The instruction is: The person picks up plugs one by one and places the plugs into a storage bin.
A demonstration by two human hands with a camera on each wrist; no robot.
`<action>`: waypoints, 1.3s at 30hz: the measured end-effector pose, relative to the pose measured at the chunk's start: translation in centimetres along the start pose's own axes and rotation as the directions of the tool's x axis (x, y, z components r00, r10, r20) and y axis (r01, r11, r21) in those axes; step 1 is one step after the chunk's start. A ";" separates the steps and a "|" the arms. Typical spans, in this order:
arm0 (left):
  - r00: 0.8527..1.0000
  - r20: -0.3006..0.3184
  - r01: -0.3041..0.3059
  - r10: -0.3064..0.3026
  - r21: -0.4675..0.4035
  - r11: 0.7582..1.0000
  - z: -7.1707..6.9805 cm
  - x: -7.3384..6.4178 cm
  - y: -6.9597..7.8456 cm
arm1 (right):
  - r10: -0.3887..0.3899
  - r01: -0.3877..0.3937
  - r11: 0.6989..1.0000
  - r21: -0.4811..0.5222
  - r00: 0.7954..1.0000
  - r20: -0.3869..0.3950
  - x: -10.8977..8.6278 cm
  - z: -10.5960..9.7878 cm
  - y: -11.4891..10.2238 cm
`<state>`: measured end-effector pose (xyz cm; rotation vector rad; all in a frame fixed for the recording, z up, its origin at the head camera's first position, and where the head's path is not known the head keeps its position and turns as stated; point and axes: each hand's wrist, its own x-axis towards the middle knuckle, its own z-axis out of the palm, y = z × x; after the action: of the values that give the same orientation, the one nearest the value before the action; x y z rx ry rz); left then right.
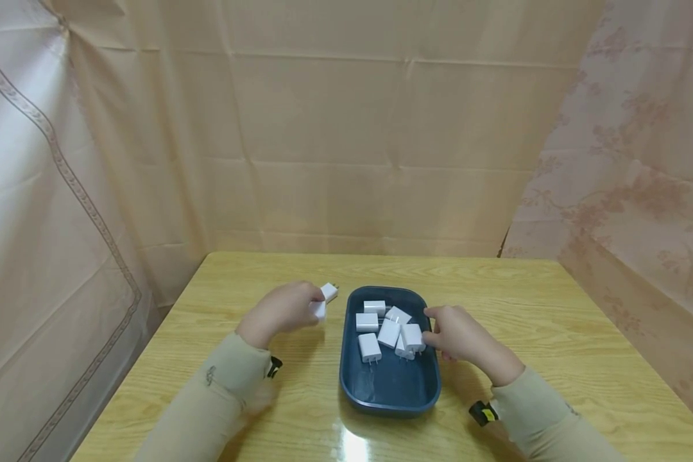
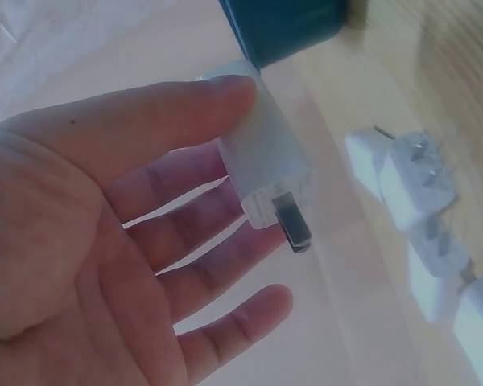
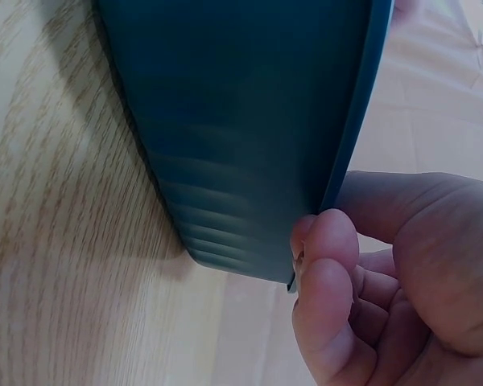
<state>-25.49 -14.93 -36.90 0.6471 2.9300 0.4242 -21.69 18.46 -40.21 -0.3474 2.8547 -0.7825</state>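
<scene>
My left hand pinches a white plug-in charger between thumb and fingers, left of the dark blue plastic bin. A metal prong sticks out of this charger's end in the left wrist view. Inside the bin lie several more white chargers, prongs pointing different ways. On the bin's right side, my right hand grips the rim, thumb on the inside and fingers curled against the outer wall.
Just beyond the left hand, another white charger shows. More loose chargers lie on the wooden table in the left wrist view, hidden by the hand from above. Beige curtains hang behind the table and along both sides.
</scene>
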 end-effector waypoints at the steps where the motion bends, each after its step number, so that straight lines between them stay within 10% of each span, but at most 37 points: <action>1: 1.000 -0.001 -0.007 0.007 0.003 1.000 -0.1 0.1 0.2 | -0.002 0.002 1.000 -0.001 1.000 -0.001 0.0 0.0 0.0; 24: 0.985 0.011 -0.171 0.171 0.100 0.980 -1.1 4.0 6.2 | 0.032 -0.032 0.999 0.002 0.999 0.009 0.0 0.1 -0.4; 39: 0.990 0.045 -0.140 0.137 0.064 0.988 0.0 5.9 7.8 | 0.038 -0.038 0.999 -0.003 0.999 0.002 0.0 0.1 -0.4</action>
<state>-27.75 -5.65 -34.86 0.8613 2.8819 0.3230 -21.57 18.08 -40.10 -0.2936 2.8516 -0.7704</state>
